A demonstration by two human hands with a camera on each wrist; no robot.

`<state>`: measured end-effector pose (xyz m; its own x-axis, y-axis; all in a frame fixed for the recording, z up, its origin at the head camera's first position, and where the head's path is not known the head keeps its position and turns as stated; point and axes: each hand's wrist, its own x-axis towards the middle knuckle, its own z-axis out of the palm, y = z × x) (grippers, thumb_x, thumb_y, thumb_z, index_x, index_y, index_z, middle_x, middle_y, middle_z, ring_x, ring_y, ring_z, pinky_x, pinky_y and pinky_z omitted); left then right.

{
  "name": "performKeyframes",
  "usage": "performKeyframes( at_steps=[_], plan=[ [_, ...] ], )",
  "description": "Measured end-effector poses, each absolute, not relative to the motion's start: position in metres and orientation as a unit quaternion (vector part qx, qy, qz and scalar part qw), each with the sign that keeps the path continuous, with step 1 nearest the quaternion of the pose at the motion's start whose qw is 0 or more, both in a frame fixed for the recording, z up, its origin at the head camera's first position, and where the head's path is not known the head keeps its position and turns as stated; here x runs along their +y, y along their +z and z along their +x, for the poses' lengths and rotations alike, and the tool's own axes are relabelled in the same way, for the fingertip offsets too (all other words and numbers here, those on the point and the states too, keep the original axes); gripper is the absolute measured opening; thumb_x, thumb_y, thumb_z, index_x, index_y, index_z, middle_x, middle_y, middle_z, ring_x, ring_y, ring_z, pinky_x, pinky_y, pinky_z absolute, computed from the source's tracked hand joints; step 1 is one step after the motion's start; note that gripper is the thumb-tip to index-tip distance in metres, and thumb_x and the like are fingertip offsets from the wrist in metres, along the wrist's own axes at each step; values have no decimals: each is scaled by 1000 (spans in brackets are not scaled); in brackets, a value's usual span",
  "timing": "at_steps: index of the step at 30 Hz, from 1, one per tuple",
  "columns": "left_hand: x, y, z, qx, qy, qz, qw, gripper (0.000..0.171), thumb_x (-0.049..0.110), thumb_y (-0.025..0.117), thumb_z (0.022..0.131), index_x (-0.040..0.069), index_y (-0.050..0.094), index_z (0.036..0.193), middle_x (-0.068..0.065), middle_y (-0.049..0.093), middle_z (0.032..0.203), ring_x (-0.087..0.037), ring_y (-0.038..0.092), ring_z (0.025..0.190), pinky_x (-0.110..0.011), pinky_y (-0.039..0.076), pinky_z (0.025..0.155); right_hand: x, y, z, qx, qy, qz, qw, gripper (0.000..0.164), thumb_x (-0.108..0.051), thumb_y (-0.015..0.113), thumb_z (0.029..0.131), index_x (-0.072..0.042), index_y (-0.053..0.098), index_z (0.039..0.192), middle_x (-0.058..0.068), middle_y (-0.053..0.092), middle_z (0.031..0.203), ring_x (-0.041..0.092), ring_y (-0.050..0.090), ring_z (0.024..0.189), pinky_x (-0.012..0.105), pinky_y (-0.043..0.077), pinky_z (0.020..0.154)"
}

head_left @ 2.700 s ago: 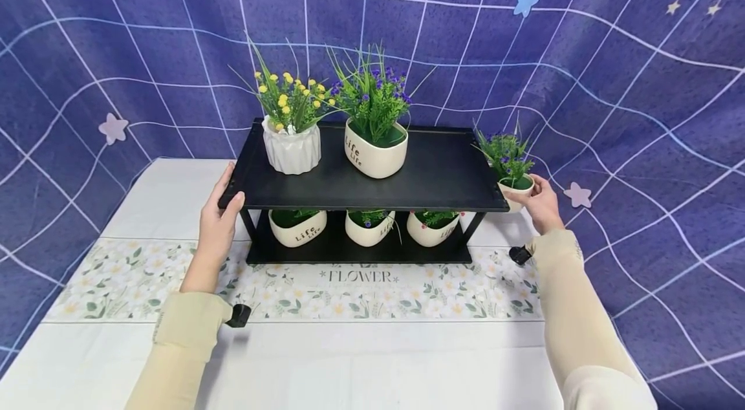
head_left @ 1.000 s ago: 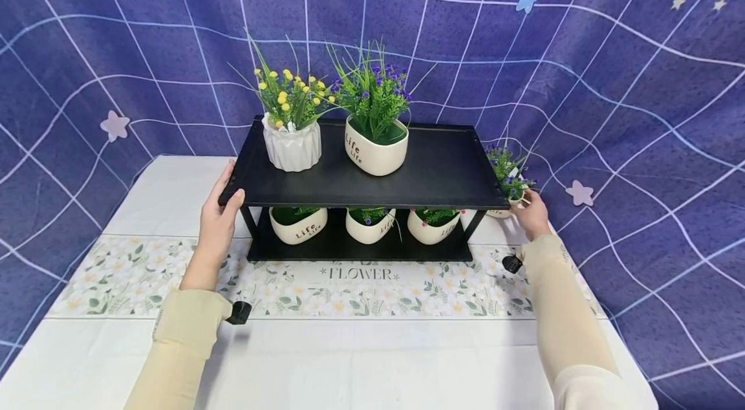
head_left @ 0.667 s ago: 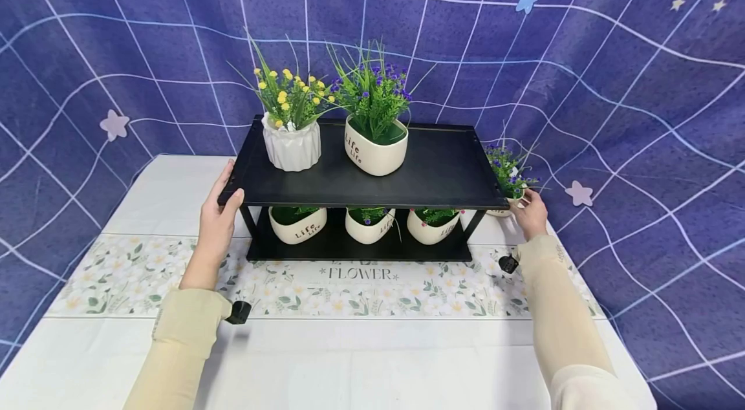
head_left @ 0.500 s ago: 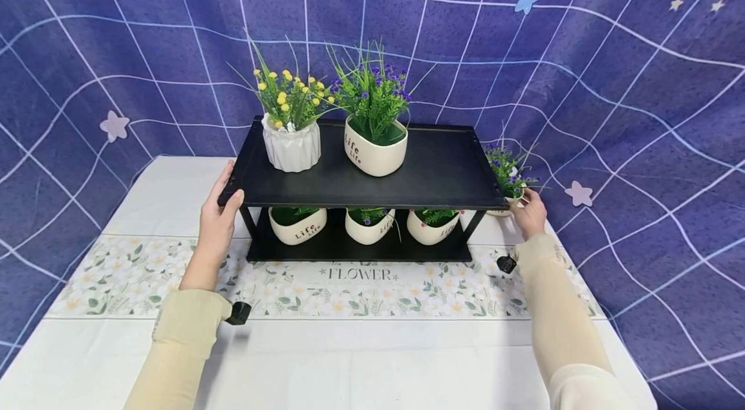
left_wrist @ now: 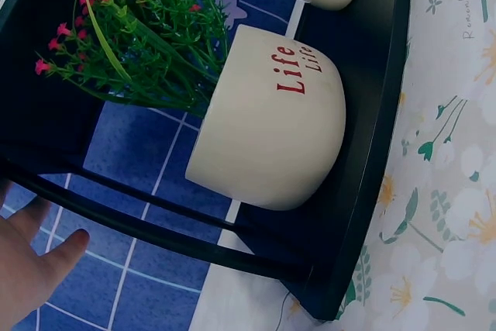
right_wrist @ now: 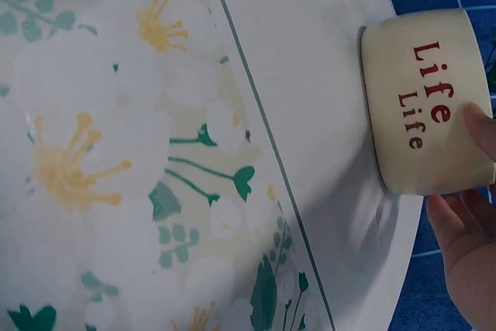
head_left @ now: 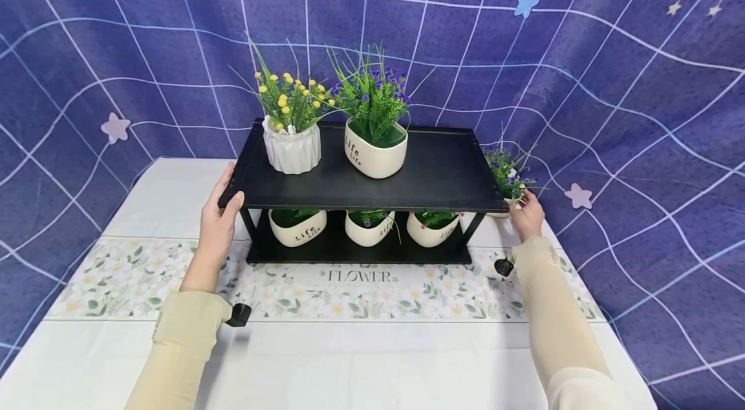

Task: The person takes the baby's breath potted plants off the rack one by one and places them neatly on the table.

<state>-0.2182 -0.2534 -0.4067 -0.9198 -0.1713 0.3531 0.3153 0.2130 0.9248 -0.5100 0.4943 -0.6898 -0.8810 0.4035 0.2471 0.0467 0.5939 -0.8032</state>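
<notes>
At the left end of a black two-tier rack [head_left: 442, 164], my left hand [head_left: 216, 219] holds the upper shelf's front corner, thumb at the front and fingers along the side edge. My right hand [head_left: 528, 216] grips a cream flowerpot [right_wrist: 411, 106] lettered "Life" beside the rack's right end, thumb on its lettered face and fingers underneath in the right wrist view. The pot's base meets the white tabletop. Its purple-flowered plant [head_left: 507, 171] shows in the head view, where the rack's corner hides part of the pot.
On the upper shelf stand a white fluted pot [head_left: 293, 150] with yellow flowers and a cream pot [head_left: 378, 158] with purple ones. Three cream pots, one a pink-flowered pot [left_wrist: 271, 129], line the lower shelf. A floral runner [head_left: 361, 300] crosses the white table [head_left: 361, 365]; a blue curtain [head_left: 454, 28] hangs behind.
Since the earliest frame, my right hand has brought the cream flowerpot down and leftward, from beside the upper shelf to the table. My left hand has stayed at the rack's corner.
</notes>
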Motion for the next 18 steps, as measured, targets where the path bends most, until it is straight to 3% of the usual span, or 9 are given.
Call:
performKeyframes(
  at_steps=[2, 5, 8, 10, 13, 18],
  plan=[
    [-253, -407, -218, -752, -628, -47, 193, 55, 16, 45, 103, 15, 25, 154, -4, 19, 163, -17, 20, 150, -4, 28, 109, 454, -635, -461, -863, 445, -126, 205, 70, -28, 74, 79, -15, 48, 143, 12, 56, 140, 23, 59, 123, 26, 48, 103],
    [-253, -408, -219, -744, -638, -50, 192, 56, 15, 45, 103, 12, 25, 154, -6, 19, 163, -18, 20, 150, -5, 29, 110, 391, -546, -385, -863, 446, -129, 197, 69, -22, 73, 81, -2, 46, 141, 24, 52, 140, 33, 54, 127, 33, 45, 108],
    [-253, -409, -220, -744, -638, -51, 191, 55, 16, 45, 103, 13, 25, 154, -6, 18, 163, -19, 20, 150, -5, 29, 110, 350, -482, -337, -866, 444, -144, 181, 65, -15, 67, 89, 8, 39, 143, 32, 46, 141, 42, 46, 133, 41, 37, 115],
    [-254, -409, -220, -745, -637, -50, 190, 55, 16, 45, 103, 13, 24, 154, -6, 18, 163, -19, 20, 150, -5, 29, 110, 339, -463, -325, -859, 449, -158, 188, 60, -12, 63, 92, 8, 38, 143, 32, 46, 141, 41, 45, 134, 42, 37, 115],
    [-254, -408, -219, -749, -633, -47, 190, 55, 16, 44, 103, 13, 24, 154, -6, 18, 163, -18, 20, 150, -4, 29, 109, 333, -447, -319, -832, 488, -182, 191, 60, -16, 61, 95, 0, 37, 147, 26, 44, 146, 38, 43, 137, 43, 37, 115],
    [-253, -407, -218, -754, -626, -47, 195, 55, 19, 46, 103, 15, 26, 154, -4, 20, 163, -15, 22, 149, -3, 30, 108, 327, -423, -312, -788, 542, -207, 207, 60, -18, 62, 94, -9, 38, 149, 15, 45, 149, 28, 42, 138, 36, 36, 116]
  ],
)
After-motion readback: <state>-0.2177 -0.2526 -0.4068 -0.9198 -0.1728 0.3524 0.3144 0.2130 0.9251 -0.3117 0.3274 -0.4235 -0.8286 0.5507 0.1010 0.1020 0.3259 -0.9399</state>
